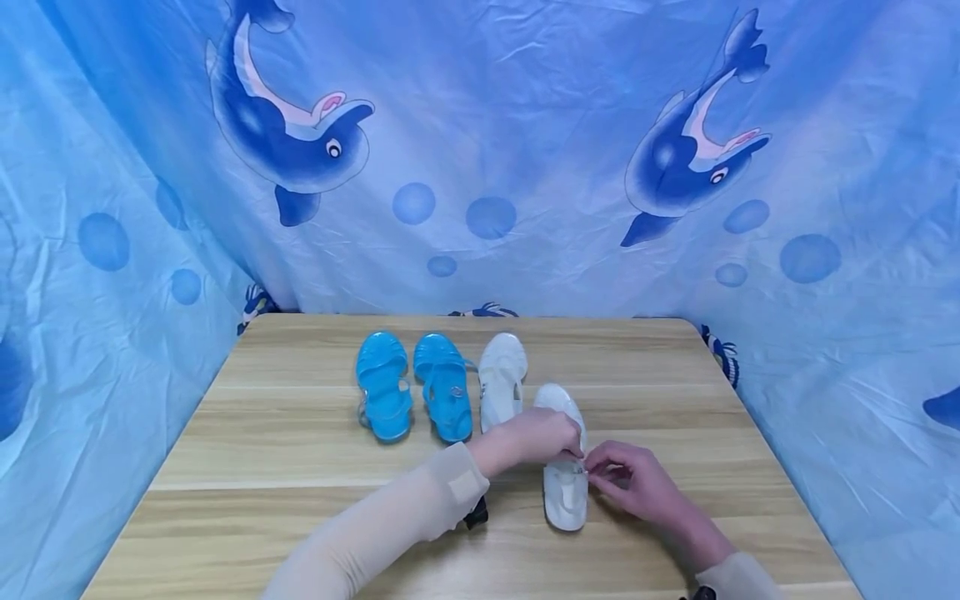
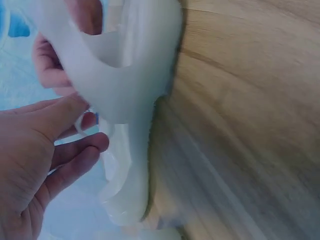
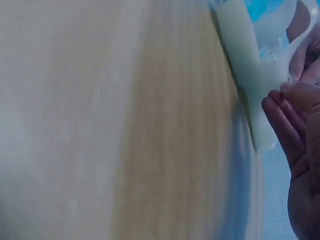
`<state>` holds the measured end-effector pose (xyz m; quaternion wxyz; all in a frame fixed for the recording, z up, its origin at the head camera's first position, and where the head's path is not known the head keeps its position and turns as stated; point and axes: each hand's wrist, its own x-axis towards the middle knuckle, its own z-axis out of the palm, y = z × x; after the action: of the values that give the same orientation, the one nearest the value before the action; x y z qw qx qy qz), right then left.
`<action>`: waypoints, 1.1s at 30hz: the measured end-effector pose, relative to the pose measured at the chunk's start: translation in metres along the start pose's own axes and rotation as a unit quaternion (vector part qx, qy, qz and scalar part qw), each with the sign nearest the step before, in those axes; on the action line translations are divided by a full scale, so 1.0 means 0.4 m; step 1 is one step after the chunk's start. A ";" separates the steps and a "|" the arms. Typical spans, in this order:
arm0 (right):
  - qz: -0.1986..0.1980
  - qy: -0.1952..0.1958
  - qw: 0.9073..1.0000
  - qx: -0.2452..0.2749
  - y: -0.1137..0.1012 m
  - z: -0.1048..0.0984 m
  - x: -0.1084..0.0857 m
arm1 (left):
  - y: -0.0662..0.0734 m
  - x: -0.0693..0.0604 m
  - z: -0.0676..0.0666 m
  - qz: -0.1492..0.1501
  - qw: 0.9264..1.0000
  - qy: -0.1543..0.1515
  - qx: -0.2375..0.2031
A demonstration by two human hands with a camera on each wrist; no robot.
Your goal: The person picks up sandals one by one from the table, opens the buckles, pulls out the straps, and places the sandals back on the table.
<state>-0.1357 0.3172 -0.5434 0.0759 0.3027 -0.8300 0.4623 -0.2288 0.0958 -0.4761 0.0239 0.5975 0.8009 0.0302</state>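
A white sandal [image 1: 565,505] lies on the table between my two hands, toe away from me. My left hand [image 1: 542,435] reaches across its instep and, in the left wrist view, pinches a thin strap [image 2: 80,124] at the sandal's side. From the right, my right hand [image 1: 636,482] pinches the strap near a small buckle [image 1: 579,471]. In the right wrist view, its thumb and fingers [image 3: 280,102] meet at the sandal's edge [image 3: 265,122]. The strap's end and the buckle are partly hidden by the fingertips.
A second white sandal [image 1: 501,367] lies just left, partly behind my left hand. Farther left are two blue sandals [image 1: 385,404], [image 1: 448,408] side by side. The wooden table [image 1: 300,500] ends at a blue dolphin-print curtain [image 1: 555,267] behind and on both sides.
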 end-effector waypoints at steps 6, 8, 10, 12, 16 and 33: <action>-0.048 -0.031 0.997 -0.047 0.006 -0.020 0.017 | 0.003 0.000 0.019 -0.008 0.999 0.013 0.031; -0.072 -0.030 0.994 -0.078 0.006 -0.021 0.018 | 0.003 -0.004 0.021 -0.016 0.999 0.016 0.028; -0.101 -0.026 0.988 -0.116 0.008 -0.018 0.019 | 0.002 -0.009 0.024 -0.019 0.999 0.019 0.025; -0.137 -0.016 0.978 -0.157 0.010 -0.014 0.018 | 0.002 -0.018 0.020 -0.026 0.999 0.019 0.026; -0.183 0.004 0.960 -0.214 0.012 -0.009 0.015 | -0.012 -0.032 0.012 -0.072 0.997 0.023 0.017; 0.003 -0.038 0.984 -0.176 -0.055 -0.176 -0.018 | 0.041 0.060 -0.024 -0.117 0.940 0.203 -0.248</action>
<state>-0.1283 0.3690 -0.4909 0.0948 0.2992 -0.9018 0.2972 -0.2207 0.1234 -0.4654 0.0119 0.4558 0.8204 0.3452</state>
